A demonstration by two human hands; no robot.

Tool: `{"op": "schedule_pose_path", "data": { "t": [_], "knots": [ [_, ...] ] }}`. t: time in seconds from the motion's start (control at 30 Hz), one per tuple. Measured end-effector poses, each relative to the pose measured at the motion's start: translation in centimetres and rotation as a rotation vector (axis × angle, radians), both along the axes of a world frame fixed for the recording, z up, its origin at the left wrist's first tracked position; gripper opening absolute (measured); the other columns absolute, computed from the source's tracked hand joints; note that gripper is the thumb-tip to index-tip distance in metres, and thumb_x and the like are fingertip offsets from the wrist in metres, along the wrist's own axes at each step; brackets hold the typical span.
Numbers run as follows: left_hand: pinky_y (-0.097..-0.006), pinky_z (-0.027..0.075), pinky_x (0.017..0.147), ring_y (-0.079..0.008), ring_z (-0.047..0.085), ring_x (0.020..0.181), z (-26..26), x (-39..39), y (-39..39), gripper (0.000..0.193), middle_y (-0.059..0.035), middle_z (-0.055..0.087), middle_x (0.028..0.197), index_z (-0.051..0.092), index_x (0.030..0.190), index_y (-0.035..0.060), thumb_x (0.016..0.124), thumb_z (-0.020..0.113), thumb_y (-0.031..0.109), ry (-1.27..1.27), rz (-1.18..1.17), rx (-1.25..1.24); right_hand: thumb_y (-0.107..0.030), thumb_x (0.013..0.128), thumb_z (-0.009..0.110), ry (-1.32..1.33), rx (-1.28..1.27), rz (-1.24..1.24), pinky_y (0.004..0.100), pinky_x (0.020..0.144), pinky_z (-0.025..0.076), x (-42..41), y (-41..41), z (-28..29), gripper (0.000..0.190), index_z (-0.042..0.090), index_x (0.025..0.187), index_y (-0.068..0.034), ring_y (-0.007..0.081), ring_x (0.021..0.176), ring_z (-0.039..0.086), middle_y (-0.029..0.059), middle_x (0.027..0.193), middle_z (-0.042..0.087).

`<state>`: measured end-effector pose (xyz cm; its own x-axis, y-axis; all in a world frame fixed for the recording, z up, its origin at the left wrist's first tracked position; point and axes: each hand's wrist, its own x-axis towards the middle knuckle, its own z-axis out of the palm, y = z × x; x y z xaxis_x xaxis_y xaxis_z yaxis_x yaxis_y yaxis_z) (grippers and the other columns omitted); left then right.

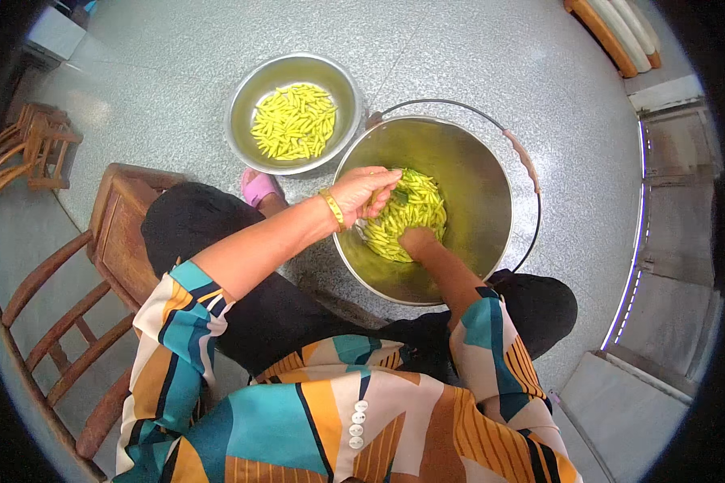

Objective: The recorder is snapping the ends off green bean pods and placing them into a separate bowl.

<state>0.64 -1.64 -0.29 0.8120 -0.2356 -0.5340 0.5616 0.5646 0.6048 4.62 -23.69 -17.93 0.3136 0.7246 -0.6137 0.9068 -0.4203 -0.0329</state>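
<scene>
A deep steel bucket [477, 181] stands between my knees with many yellow-green pods, perhaps chili peppers [420, 208], at its bottom. My left hand [368, 190], with a yellow bangle at the wrist, is over the bucket's left side. Its fingers are curled around something slender that is mostly hidden, perhaps a pepper. Lower in the bucket, my right hand [420, 241] reaches into the heap; its fingertips are hidden among the pods. Beyond my left hand, a wide steel basin [241, 121] on the floor holds a layer of similar yellow-green pods.
The bucket's wire handle [522, 160] with its brown grip leans out to the right. A wooden chair [127, 235] stands close on the left, with smaller wooden stools [42, 148] farther off. A pink slipper [260, 187] is on my foot below the basin.
</scene>
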Motion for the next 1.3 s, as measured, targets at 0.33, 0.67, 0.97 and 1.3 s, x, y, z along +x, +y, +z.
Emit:
{"op": "schedule_pose_path", "data": {
  "t": [0.33, 0.67, 0.97, 1.3],
  "knots": [
    [-0.0183, 0.031, 0.042, -0.0053, 0.041, 0.048, -0.2, -0.7, -0.3, 0.02, 0.0036, 0.046, 0.059, 0.052, 0.077, 0.0098, 0.081, 0.053, 0.029, 0.035, -0.086, 0.107, -0.013, 0.072, 0.051, -0.045, 0.14, -0.156, 0.0348, 0.06, 0.047, 4.7, -0.3, 7.5, 0.014, 0.061, 0.071, -0.003, 0.0268, 0.069, 0.059, 0.0141, 0.071, 0.059],
    [-0.0154, 0.029, 0.041, -0.0034, 0.042, 0.05, -0.6, -0.9, -1.3, 0.024, 0.003, 0.053, 0.066, 0.055, 0.084, 0.01, 0.079, 0.056, 0.034, -0.039, -0.33, 0.175, -0.011, 0.077, 0.053, 1.067, 0.831, -0.978, 0.024, 0.054, 0.044, 2.2, 3.9, 19.3, 0.008, 0.055, 0.08, -0.004, 0.0126, 0.062, 0.056, 0.0015, 0.07, 0.059],
    [-0.0156, 0.026, 0.039, -0.0027, 0.04, 0.047, -0.3, -0.1, -0.4, 0.021, 0.003, 0.051, 0.061, 0.054, 0.075, 0.0108, 0.078, 0.058, 0.031, -0.081, -0.352, 0.189, -0.008, 0.073, 0.052, 0.12, 0.938, -0.211, 0.0348, 0.055, 0.044, 2.2, 4.2, 22.2, 0.006, 0.05, 0.077, -0.005, 0.0271, 0.062, 0.056, 0.0121, 0.068, 0.055],
    [-0.0155, 0.029, 0.045, -0.0045, 0.042, 0.051, 0.2, -0.2, -0.7, 0.016, 0.0035, 0.049, 0.062, 0.052, 0.082, 0.0114, 0.082, 0.053, 0.028, -0.133, -0.229, 0.124, -0.013, 0.079, 0.044, 0.301, 0.876, -0.694, 0.0367, 0.059, 0.042, 2.3, 5.8, 12.5, 0.011, 0.047, 0.077, -0.003, 0.0248, 0.068, 0.054, 0.0104, 0.068, 0.053]
  ]
}}
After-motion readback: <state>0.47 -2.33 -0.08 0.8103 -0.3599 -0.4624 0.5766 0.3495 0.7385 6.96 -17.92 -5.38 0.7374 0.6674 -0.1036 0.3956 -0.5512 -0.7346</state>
